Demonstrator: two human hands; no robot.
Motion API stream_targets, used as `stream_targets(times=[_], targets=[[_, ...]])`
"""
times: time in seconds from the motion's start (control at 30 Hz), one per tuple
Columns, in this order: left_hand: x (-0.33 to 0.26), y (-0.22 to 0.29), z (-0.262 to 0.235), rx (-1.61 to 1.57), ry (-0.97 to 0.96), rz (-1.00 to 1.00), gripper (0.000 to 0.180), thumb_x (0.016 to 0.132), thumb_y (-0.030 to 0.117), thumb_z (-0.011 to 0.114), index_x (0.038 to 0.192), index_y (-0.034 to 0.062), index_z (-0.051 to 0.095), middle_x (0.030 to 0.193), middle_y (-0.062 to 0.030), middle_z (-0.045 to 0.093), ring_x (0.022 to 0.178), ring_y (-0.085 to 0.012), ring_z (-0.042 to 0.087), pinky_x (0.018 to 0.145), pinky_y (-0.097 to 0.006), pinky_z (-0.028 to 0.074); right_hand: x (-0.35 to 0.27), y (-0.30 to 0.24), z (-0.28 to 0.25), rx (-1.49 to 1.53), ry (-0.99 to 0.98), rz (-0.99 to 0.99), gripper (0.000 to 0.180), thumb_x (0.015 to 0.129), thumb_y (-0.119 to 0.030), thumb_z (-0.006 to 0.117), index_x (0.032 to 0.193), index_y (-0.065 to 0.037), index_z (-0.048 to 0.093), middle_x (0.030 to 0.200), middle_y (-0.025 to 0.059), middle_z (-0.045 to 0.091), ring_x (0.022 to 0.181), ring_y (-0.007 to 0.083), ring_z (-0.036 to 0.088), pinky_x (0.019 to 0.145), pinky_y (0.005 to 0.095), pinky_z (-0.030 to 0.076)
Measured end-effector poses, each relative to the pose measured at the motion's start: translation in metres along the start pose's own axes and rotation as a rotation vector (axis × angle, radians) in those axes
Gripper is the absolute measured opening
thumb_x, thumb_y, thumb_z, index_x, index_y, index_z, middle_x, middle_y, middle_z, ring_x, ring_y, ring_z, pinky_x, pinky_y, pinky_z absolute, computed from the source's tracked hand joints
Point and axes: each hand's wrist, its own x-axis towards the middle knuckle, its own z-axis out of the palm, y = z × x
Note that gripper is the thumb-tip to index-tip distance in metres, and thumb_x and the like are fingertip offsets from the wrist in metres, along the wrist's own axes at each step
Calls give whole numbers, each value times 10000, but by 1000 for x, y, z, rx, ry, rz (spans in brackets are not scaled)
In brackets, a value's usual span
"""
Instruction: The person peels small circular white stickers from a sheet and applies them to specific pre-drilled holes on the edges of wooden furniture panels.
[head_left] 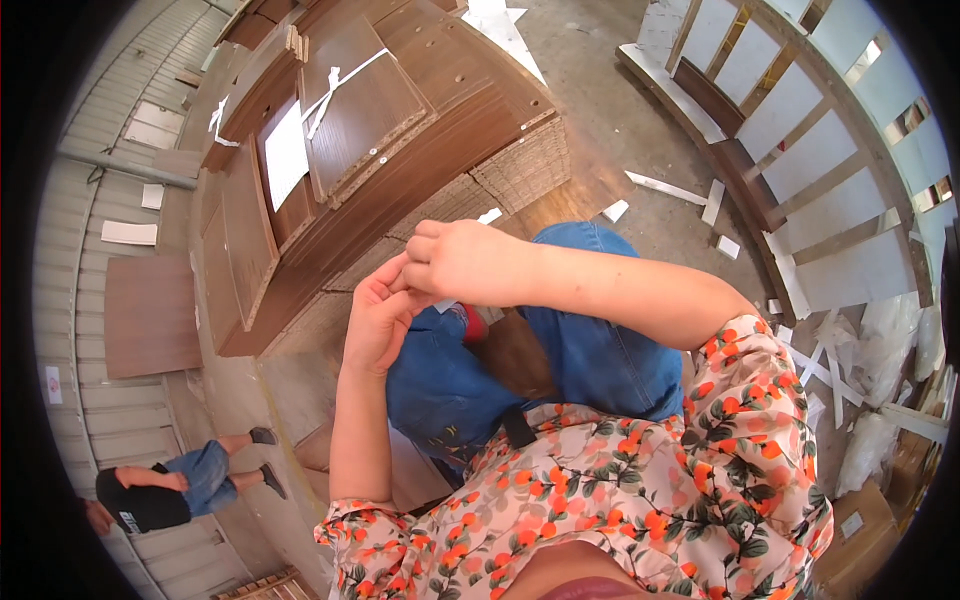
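Both left hand (pixel 376 322) and right hand (pixel 470 262) are meeting — fingers bunching close, seemingly for mutual steadiness; whether they're pinching anything, I cannot tell. Just beyond, brown panels (pixel 375 192) are lying stacked, presumably for stability.

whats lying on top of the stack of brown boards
On the stack lie loose brown panels, a white sheet and white strips. What lies directly beneath the panels and sheet is covered and cannot be seen.
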Motion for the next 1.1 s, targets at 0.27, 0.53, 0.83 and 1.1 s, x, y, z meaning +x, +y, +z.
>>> stream_targets(times=[0.27,0.53,0.83,1.1], targets=[[42,-20,-38,269,220,-111,476,755,-83,593,1217,-70,479,1089,-186,600,974,-239,620,800,-307,526,-117,153,5,909,466,1099,165,828,-131,607,940,-16,647,852,22,643,748,86,579,665,230,475],[47,-23,-33,437,256,-147,380,791,-45,607,1164,-59,535,1032,-147,635,983,-208,620,794,-288,521,-155,201,95,687,622,1218,152,807,-157,632,873,-20,638,781,6,633,727,75,554,664,239,452],[42,-22,-35,466,268,-196,369,795,-43,608,1158,-58,543,1029,-140,636,971,-195,619,812,-290,512,-153,209,111,369,623,1111,141,782,-150,635,867,-38,637,805,99,622,728,190,603,678,300,481],[41,-22,-31,492,263,-217,367,791,-55,607,1153,-59,548,1034,-135,636,970,-185,614,829,-280,492,-158,212,102,24,631,1056,92,752,-110,670,786,-42,620,749,105,611,693,209,597,649,310,480]])
